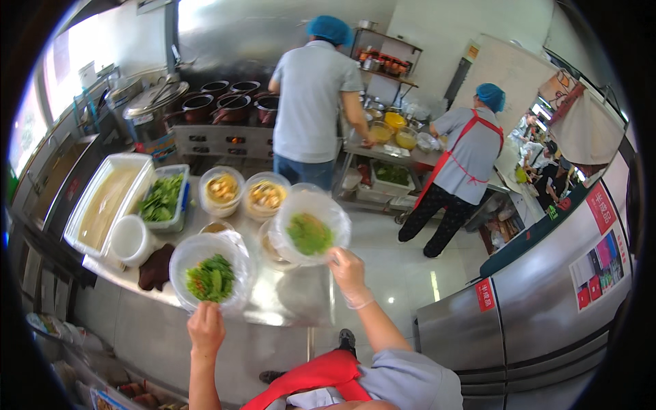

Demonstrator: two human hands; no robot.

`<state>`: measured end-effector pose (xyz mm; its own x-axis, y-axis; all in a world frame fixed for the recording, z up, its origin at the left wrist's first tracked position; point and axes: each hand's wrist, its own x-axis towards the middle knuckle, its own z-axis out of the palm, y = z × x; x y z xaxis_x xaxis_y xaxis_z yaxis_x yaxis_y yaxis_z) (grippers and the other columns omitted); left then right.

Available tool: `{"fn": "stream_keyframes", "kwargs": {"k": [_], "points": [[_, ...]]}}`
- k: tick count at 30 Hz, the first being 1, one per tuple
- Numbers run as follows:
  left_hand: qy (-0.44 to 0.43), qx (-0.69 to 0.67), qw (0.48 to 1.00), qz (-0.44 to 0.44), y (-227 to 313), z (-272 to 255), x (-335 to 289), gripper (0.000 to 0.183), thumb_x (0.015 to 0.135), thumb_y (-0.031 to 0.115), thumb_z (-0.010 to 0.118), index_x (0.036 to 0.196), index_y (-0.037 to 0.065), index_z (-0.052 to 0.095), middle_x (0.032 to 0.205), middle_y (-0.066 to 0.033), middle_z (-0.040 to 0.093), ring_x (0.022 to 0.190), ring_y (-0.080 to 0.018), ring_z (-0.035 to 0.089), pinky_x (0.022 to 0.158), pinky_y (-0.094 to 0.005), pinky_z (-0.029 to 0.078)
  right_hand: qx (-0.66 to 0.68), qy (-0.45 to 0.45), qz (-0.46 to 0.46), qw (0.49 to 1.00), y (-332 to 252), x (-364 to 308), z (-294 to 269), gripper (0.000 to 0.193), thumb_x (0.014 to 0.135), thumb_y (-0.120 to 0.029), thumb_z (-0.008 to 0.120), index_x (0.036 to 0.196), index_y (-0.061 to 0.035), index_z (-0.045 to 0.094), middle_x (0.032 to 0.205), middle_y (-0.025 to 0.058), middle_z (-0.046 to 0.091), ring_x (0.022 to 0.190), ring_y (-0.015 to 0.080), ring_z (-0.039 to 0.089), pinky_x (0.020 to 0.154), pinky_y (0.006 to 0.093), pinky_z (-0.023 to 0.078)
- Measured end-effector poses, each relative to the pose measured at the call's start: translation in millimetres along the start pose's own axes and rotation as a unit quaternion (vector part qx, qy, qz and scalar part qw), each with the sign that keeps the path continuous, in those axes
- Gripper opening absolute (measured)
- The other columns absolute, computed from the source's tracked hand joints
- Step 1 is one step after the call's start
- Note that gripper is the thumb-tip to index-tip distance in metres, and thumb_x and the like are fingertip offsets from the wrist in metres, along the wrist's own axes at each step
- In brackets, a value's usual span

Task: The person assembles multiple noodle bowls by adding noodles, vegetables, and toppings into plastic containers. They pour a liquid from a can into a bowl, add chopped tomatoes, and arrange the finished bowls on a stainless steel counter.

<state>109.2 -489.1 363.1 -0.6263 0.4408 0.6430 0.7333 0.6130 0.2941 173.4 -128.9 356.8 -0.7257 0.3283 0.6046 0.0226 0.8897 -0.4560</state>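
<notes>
Well, over the bench [290, 294], the left hand [206, 322], nearly closed, pinches a greens bowl [211, 277]; the right hand [348, 272], likewise, a second bowl [309, 232].

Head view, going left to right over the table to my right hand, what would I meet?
White tub → greens tub → left bowl → rear-right food bowl → right bowl → right hand.

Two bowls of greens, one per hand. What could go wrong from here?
The left bowl might tip and spill: the left hand appears to grip only its near edge. The right bowl looks similarly held by the right hand; it might also bump the filled tub beside it.
</notes>
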Motion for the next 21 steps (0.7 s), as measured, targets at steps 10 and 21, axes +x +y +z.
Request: {"fn": "stream_keyframes", "kwargs": {"k": [10,21], "points": [[-0.116,-0.038,0.984,0.127,216,258,106,0.019,0.071,-0.001,0.065,0.088,0.006,0.058,0.084,-0.0077,0.059,0.061,-0.0247,0.060,0.052,-0.0346,0.049,-0.091,0.078,0.102,0.988,360,-7,-90,0.022,0.070,-0.004,0.073,0.088,-0.0093,0.060,0.078,0.0084,0.065,0.072,0.0298,0.064,0.062,0.0401,0.051],[-0.186,-0.089,0.973,0.104,363,459,244,0.015,0.072,0.001,0.066,0.083,0.006,0.057,0.083,-0.0083,0.057,0.063,-0.0270,0.061,0.053,-0.0362,0.051,-0.093,0.040,0.134,0.986,581,65,-159,0.025,0.068,-0.002,0.073,0.089,-0.0073,0.061,0.077,0.0103,0.064,0.073,0.0310,0.062,0.065,0.0425,0.049]]}}
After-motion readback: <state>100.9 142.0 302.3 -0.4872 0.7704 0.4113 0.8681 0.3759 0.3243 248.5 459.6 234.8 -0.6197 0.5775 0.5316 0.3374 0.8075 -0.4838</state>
